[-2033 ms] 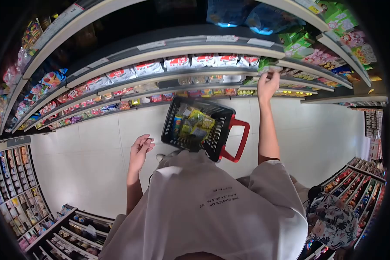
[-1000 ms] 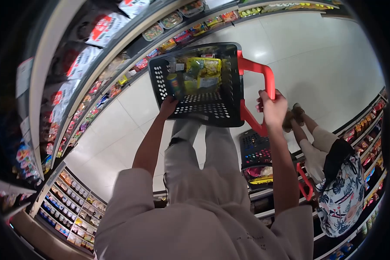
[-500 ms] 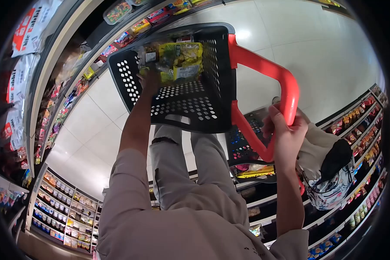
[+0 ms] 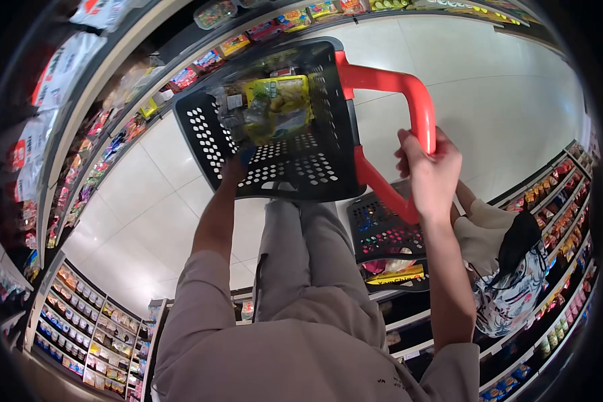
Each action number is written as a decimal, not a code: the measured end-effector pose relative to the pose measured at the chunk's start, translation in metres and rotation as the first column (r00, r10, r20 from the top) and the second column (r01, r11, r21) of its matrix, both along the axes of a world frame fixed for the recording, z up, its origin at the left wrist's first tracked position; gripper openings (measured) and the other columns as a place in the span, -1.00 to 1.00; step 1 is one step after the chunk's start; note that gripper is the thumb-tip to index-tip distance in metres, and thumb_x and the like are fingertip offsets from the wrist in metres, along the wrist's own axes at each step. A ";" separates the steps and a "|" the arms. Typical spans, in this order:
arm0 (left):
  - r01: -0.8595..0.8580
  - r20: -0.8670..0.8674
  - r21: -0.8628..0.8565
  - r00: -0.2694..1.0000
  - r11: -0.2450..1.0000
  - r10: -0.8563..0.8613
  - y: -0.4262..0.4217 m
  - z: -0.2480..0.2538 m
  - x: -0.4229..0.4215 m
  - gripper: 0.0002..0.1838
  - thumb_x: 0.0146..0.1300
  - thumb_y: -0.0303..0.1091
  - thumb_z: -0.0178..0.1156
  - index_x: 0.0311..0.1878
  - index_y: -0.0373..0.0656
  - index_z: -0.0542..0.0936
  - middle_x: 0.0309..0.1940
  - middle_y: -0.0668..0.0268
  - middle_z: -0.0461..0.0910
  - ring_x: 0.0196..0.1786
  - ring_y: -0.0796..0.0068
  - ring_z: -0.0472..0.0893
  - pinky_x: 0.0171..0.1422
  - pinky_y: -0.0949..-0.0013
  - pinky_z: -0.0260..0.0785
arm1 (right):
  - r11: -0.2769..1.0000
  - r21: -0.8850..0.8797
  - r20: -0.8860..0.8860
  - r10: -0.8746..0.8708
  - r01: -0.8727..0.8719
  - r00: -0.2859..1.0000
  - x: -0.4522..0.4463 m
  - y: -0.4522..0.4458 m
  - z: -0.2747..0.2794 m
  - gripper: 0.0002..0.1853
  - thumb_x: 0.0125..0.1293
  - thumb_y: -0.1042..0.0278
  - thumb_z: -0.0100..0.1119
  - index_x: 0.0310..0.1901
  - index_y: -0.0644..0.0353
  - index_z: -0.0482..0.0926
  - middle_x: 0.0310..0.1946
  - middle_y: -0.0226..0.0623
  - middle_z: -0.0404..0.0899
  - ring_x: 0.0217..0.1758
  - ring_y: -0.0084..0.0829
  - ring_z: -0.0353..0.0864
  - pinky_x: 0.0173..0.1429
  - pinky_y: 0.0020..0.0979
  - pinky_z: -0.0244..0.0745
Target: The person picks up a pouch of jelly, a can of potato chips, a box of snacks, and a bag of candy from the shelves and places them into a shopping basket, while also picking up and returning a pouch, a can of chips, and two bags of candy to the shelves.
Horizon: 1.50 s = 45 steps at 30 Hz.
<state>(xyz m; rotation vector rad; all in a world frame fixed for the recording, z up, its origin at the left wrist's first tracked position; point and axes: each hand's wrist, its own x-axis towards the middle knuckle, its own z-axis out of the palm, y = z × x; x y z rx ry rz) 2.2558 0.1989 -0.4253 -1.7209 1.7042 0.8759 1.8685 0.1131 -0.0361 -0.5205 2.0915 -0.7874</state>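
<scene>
A black shopping basket [image 4: 347, 144] with perforated walls hangs tilted before me, its open side toward me. My right hand [image 4: 435, 171] is wrapped around its red handle [image 4: 385, 80]. Inside the basket lie a yellow snack bag [image 4: 295, 87] and clear plastic packs [image 4: 233, 117] with pale labels. My left hand [image 4: 234, 167] reaches into the basket below these packs, near the perforated side. Its fingers are dark and blurred, with a small blue patch beside them that I cannot make out.
Shelves of candy bags [image 4: 60, 74] curve along the left, and snack shelves [image 4: 556, 187] line the right. Another person in a patterned shirt [image 4: 512, 288] stands at right, beside a second dark basket [image 4: 382, 224] holding a yellow pack [image 4: 395, 275]. Pale floor tiles [image 4: 469, 53] lie beyond.
My left hand has drawn back from the packs toward the basket's near edge. My right hand and the handle have shifted slightly left. The other person has moved a little lower in view.
</scene>
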 end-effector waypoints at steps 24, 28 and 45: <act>-0.496 -0.711 0.657 -0.154 0.568 0.686 0.025 0.361 -0.074 -0.52 0.31 -0.09 0.10 0.20 -0.16 0.41 0.04 0.29 0.50 0.10 0.42 0.50 0.12 0.35 0.39 | 0.925 -0.379 0.340 0.179 -0.040 0.923 0.108 0.124 0.077 -0.10 0.01 0.35 0.44 0.30 0.32 0.04 0.04 -0.17 0.40 0.14 -0.35 0.44 0.21 -0.30 0.40; -0.060 -0.363 -0.099 0.931 0.993 0.020 0.120 0.186 -0.020 -0.49 0.33 0.08 -0.02 -0.05 -0.25 0.54 -0.22 0.04 0.60 -0.11 0.12 0.58 -0.01 0.09 0.41 | 0.887 -0.448 0.375 0.300 -0.112 0.877 0.029 0.155 0.075 -0.16 -0.01 0.40 0.42 0.26 0.36 0.11 0.02 -0.15 0.44 0.09 -0.38 0.48 0.15 -0.32 0.44; 0.312 -0.541 0.297 0.834 0.902 -0.110 0.094 0.245 -0.189 -0.64 0.19 -0.09 0.07 -0.17 -0.20 0.59 -0.31 0.08 0.63 -0.33 0.22 0.67 -0.22 0.02 0.48 | 0.905 -0.151 0.522 -0.268 0.397 0.810 -0.235 0.338 0.046 -0.08 -0.02 0.29 0.40 0.25 0.37 -0.03 -0.07 -0.09 0.39 -0.07 -0.30 0.53 0.00 -0.30 0.52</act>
